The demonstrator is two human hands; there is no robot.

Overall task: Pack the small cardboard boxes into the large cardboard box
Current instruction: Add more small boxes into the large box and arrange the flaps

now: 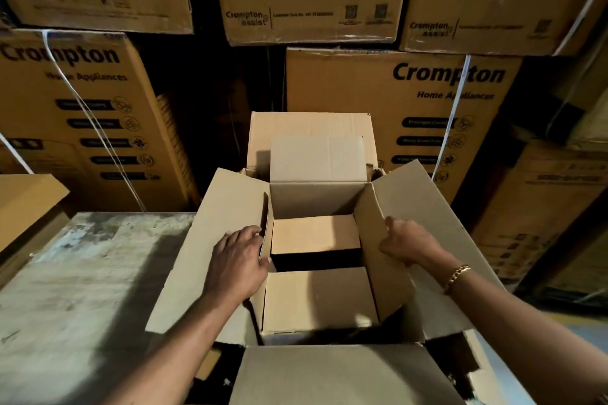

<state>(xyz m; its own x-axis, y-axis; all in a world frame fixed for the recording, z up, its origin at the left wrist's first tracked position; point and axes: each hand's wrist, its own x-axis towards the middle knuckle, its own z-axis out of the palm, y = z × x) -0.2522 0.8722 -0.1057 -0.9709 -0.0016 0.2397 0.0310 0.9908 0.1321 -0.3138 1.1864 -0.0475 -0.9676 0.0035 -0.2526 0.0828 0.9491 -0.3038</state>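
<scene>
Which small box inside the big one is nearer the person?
The near small box, lower in the picture; the far small box lies beyond a dark gap.

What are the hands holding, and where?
The left hand grips the box's left flap, the right hand its right flap, each by its upper edge.
</scene>
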